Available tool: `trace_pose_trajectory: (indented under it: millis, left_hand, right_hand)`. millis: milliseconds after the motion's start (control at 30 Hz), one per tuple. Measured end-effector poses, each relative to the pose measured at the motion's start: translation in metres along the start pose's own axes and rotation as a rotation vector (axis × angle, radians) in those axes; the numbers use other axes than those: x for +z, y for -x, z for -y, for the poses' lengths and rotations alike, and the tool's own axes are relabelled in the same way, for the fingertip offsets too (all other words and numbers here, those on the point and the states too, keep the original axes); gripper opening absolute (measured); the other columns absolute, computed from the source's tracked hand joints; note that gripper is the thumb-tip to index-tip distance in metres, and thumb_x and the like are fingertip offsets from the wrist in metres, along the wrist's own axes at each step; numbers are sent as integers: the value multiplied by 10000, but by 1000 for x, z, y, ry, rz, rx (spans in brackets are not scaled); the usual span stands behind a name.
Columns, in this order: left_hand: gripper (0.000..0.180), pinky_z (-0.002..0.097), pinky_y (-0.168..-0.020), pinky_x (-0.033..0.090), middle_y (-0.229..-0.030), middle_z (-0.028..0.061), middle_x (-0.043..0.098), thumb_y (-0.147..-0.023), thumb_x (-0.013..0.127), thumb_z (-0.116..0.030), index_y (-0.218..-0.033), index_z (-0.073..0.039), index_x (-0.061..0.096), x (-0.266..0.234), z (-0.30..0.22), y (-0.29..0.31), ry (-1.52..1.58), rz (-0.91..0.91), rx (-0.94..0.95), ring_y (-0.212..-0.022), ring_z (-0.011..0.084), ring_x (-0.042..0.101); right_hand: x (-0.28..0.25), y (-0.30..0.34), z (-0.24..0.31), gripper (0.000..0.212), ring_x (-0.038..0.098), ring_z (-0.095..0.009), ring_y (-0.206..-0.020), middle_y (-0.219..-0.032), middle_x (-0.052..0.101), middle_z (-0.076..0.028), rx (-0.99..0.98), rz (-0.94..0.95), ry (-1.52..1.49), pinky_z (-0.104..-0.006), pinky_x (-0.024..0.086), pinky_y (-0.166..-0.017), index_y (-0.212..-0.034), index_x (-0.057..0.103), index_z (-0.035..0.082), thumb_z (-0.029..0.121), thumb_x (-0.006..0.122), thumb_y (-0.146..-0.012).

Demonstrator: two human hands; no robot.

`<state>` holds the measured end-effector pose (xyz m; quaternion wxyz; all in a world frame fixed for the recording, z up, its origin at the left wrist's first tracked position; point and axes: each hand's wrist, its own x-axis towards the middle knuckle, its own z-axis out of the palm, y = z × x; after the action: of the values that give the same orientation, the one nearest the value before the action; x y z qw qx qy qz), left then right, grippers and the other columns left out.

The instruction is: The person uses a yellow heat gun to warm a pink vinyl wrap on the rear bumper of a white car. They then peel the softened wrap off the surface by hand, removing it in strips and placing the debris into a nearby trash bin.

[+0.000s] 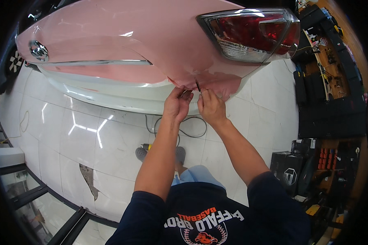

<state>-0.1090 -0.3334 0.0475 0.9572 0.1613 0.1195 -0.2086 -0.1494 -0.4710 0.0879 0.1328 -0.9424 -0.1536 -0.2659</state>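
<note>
Two hands are in close at the rear corner of the car (pixel 159 34), and between them is the thing to watch: a sheet of pink film (pixel 229 83), lying over the corner of the pale bumper (pixel 110 96), below the red and clear tail light (pixel 249 34). The left hand (pixel 178 103) has its fingers curled in at the film's loose lower edge; whether they truly pinch it, I cannot tell from up here. The right hand (pixel 212 107) is closed around a thin black tool (pixel 198 85), gripped near its lower end, the tip pointing up the film.

And how does this stuff handle? Very light, I'd judge, soft and bendy, with little stiffness of its own: look at those wrinkles and the loose fold beside the left fingers. The glossy face looks slick, the underside perhaps sticky, so it could cling to skin or fold onto itself. Thin, too, so a sharp tug might stretch or tear it. The place to take hold is the free lower edge, a broad, flat pinch between thumb and fingertips, with gentle, even tension, well clear of that tool's tip.
</note>
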Motion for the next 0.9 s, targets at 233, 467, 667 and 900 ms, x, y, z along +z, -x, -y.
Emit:
trace_pose_trajectory:
  millis: [233, 467, 667, 900]
  left_hand:
    - [172, 361, -947, 407, -1019, 71, 615, -910, 540, -119, -1065, -45, 550, -5, -8, 2, -97, 66, -20, -982, 206, 569]
    - [157, 362, -937, 420, -997, 70, 613, -889, 553, -73, -1042, -39, 540, -5, -8, -1, -157, 46, -34, -949, 201, 579]
    - [158, 371, -939, 412, -995, 75, 611, -883, 556, -77, -1035, -34, 541, -7, -9, -2, -171, 37, -28, -956, 204, 573]
    - [155, 373, -947, 398, -1015, 100, 600, -901, 505, -99, -1027, -16, 545, -4, -8, 3, -291, -30, 8, -978, 229, 563]
  right_hand:
    - [13, 12, 7, 216, 624, -362, -673, -874, 561, -180, 128, 82, 18, -429, 519, -544, -987, 522, 5, 73, 573, -788]
    - [15, 23, 10, 190, 606, -408, -728, -915, 566, -187, 204, 184, 89, -503, 498, -665, -962, 495, 22, 89, 553, -794]
    - [-3, 16, 26, 186, 604, -426, -751, -917, 584, -206, 314, 325, 55, -519, 484, -707, -960, 484, 15, 117, 534, -813]
    - [-40, 21, 38, 192, 602, -436, -748, -896, 601, -210, 451, 547, 24, -522, 486, -666, -977, 485, 16, 131, 518, -827]
